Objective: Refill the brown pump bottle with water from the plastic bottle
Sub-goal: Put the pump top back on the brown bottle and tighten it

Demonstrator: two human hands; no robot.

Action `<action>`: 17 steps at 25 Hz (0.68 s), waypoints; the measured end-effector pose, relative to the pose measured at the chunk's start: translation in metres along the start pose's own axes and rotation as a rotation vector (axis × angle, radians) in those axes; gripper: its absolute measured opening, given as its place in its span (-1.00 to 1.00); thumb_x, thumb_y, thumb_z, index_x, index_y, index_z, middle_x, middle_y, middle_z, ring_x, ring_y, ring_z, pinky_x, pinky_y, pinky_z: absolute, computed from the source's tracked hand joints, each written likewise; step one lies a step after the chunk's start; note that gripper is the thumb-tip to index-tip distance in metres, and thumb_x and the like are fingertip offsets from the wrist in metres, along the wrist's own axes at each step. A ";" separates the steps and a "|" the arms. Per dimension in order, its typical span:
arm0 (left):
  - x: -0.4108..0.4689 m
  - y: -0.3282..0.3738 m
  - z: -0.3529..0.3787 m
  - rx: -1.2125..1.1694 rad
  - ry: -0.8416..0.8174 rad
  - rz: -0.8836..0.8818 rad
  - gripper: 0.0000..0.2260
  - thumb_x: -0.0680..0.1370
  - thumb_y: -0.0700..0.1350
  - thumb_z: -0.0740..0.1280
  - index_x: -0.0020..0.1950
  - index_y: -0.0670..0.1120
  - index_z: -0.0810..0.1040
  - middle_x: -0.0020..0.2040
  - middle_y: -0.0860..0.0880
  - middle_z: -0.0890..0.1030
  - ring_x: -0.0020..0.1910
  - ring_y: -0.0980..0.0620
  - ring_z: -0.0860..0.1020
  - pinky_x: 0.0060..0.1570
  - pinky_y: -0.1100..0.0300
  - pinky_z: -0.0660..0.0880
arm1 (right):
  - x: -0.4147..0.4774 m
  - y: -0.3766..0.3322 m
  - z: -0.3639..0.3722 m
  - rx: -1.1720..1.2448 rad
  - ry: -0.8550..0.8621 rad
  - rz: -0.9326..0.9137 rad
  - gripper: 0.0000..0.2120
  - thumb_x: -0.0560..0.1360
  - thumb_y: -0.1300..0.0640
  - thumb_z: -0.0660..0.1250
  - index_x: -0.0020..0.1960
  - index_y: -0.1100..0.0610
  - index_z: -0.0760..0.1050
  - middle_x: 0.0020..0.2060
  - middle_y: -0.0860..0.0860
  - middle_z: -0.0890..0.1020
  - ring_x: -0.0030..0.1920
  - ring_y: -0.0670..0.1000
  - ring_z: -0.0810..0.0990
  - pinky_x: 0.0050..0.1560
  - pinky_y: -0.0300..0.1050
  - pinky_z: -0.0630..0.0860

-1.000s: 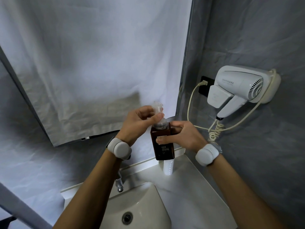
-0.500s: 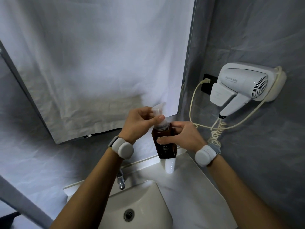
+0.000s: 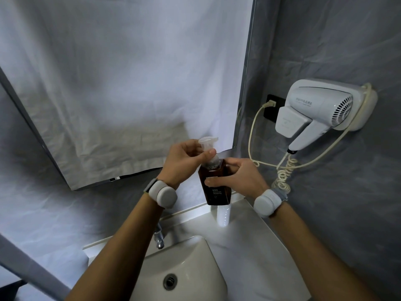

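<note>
Head view: above the sink [image 3: 191, 253], I see the right hand [image 3: 236, 178] gripping the brown pump bottle [image 3: 214, 187] upright, while the left hand [image 3: 184, 162] pinches its clear pump top [image 3: 207, 144]. A plastic bottle [image 3: 223, 216] stands directly beneath it.

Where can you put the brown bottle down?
The bare counter between the sink, the right wall and the plastic bottle. It is crowded up where the left hand and right hand hold the brown bottle.

The pump bottle [image 3: 217, 187] is held above the table [image 3: 256, 246], plastic bottle [image 3: 223, 216] beneath it, sink [image 3: 195, 257] in front, hair dryer [image 3: 321, 109] to the right.
</note>
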State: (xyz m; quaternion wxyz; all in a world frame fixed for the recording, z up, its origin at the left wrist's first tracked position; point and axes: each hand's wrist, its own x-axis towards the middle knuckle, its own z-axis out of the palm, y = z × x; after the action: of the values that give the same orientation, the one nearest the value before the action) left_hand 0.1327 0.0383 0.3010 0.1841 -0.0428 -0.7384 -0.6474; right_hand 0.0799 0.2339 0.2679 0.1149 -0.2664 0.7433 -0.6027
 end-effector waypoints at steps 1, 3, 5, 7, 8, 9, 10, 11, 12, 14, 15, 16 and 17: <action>0.000 0.001 -0.001 -0.020 -0.031 -0.007 -0.86 0.53 -0.20 0.53 0.09 -0.10 0.74 0.02 -0.17 0.78 -0.01 0.02 0.74 0.07 0.17 0.64 | 0.000 -0.002 -0.002 0.005 -0.027 -0.002 -0.51 0.16 -0.05 0.75 0.07 -0.10 0.73 -0.06 -0.07 0.82 -0.05 -0.03 0.80 -0.10 -0.21 0.71; -0.001 0.003 -0.002 -0.071 -0.118 -0.004 -0.85 0.54 -0.18 0.52 0.07 0.01 0.76 0.02 -0.09 0.79 0.02 0.02 0.74 0.11 0.16 0.64 | 0.000 -0.006 -0.008 0.007 -0.105 -0.001 -0.53 0.18 0.00 0.75 0.06 -0.12 0.74 -0.04 -0.04 0.82 -0.01 -0.02 0.80 -0.07 -0.23 0.70; -0.002 0.004 -0.002 -0.110 -0.177 -0.001 -0.85 0.50 -0.11 0.54 0.06 0.06 0.77 0.02 -0.04 0.79 0.05 0.04 0.75 0.11 0.19 0.64 | 0.001 -0.007 -0.012 0.006 -0.153 0.007 -0.55 0.18 0.03 0.74 0.04 -0.13 0.75 -0.02 -0.02 0.82 0.01 -0.01 0.80 -0.05 -0.26 0.68; -0.003 0.004 -0.003 -0.121 -0.188 -0.010 -0.79 0.44 0.00 0.56 0.06 0.09 0.78 0.04 -0.05 0.79 0.08 0.02 0.75 0.12 0.19 0.64 | 0.001 -0.004 -0.012 0.000 -0.149 0.017 -0.56 0.17 0.01 0.74 0.02 -0.17 0.75 -0.03 -0.04 0.82 0.00 -0.03 0.80 -0.06 -0.29 0.67; -0.002 0.003 -0.005 -0.123 -0.181 -0.019 -0.78 0.43 0.02 0.57 0.06 0.09 0.78 0.04 -0.05 0.79 0.09 0.01 0.75 0.12 0.20 0.64 | 0.002 -0.002 -0.010 -0.005 -0.134 0.021 -0.54 0.16 -0.02 0.74 0.03 -0.18 0.75 -0.03 -0.05 0.82 0.00 -0.04 0.80 -0.07 -0.28 0.68; -0.002 0.002 -0.005 -0.119 -0.168 -0.024 -0.79 0.44 0.00 0.57 0.06 0.09 0.77 0.04 -0.04 0.80 0.09 0.02 0.75 0.11 0.22 0.64 | 0.002 0.001 -0.007 -0.013 -0.114 0.020 -0.52 0.16 -0.04 0.75 0.05 -0.15 0.74 -0.04 -0.06 0.82 -0.01 -0.05 0.80 -0.06 -0.25 0.69; -0.003 0.000 -0.006 -0.104 -0.152 -0.022 -0.82 0.47 -0.05 0.57 0.06 0.08 0.77 0.03 -0.03 0.80 0.08 0.04 0.75 0.09 0.23 0.64 | 0.003 0.005 -0.005 -0.026 -0.088 0.019 -0.48 0.16 -0.04 0.75 0.10 -0.11 0.73 -0.04 -0.07 0.82 -0.01 -0.05 0.80 -0.03 -0.19 0.70; -0.003 -0.003 -0.006 -0.075 -0.129 -0.013 -0.84 0.50 -0.11 0.56 0.06 0.07 0.76 0.01 -0.01 0.80 0.06 0.06 0.75 0.08 0.24 0.64 | 0.004 0.009 -0.002 -0.043 -0.061 0.019 -0.45 0.17 -0.05 0.75 0.13 -0.08 0.72 -0.04 -0.08 0.81 -0.02 -0.05 0.80 0.01 -0.13 0.71; -0.004 -0.005 -0.006 -0.042 -0.101 -0.009 -0.83 0.51 -0.16 0.55 0.06 0.05 0.74 -0.01 0.02 0.80 0.03 0.07 0.76 0.07 0.25 0.64 | 0.004 0.012 0.000 -0.057 -0.036 0.025 -0.42 0.17 -0.05 0.75 0.15 -0.06 0.71 -0.05 -0.09 0.81 -0.02 -0.06 0.80 0.03 -0.09 0.71; -0.005 -0.009 -0.005 -0.005 -0.045 -0.023 -0.83 0.51 -0.19 0.56 0.05 0.03 0.73 -0.08 0.06 0.80 -0.04 0.12 0.75 0.01 0.30 0.63 | 0.006 0.018 0.005 -0.074 0.003 0.033 -0.40 0.14 -0.07 0.75 0.15 -0.07 0.71 -0.07 -0.12 0.81 -0.04 -0.09 0.79 0.04 -0.07 0.72; -0.006 -0.011 -0.004 -0.002 -0.025 -0.034 -0.83 0.50 -0.19 0.56 0.05 0.02 0.72 -0.10 0.07 0.79 -0.06 0.13 0.75 -0.02 0.32 0.63 | 0.008 0.021 0.007 -0.079 0.012 0.036 -0.40 0.12 -0.09 0.75 0.13 -0.08 0.71 -0.08 -0.12 0.81 -0.05 -0.10 0.79 0.03 -0.09 0.72; -0.006 -0.013 -0.003 -0.001 -0.007 -0.046 -0.83 0.51 -0.19 0.56 0.05 0.00 0.72 -0.11 0.06 0.79 -0.07 0.13 0.75 -0.03 0.32 0.63 | 0.009 0.024 0.009 -0.077 0.014 0.040 -0.40 0.10 -0.09 0.75 0.12 -0.08 0.71 -0.09 -0.12 0.81 -0.06 -0.10 0.79 0.02 -0.09 0.72; -0.006 -0.014 -0.003 0.000 0.007 -0.053 -0.83 0.51 -0.20 0.55 0.07 -0.02 0.72 -0.10 0.03 0.79 -0.07 0.11 0.75 -0.02 0.29 0.64 | 0.010 0.027 0.011 -0.069 0.012 0.039 -0.40 0.10 -0.09 0.76 0.11 -0.08 0.72 -0.10 -0.11 0.81 -0.06 -0.10 0.79 0.02 -0.09 0.72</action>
State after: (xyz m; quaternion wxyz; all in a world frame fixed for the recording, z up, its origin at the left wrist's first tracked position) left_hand 0.1344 0.0345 0.2859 0.1697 -0.0209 -0.7387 -0.6520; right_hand 0.0703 0.2235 0.2411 0.1132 -0.2520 0.7694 -0.5759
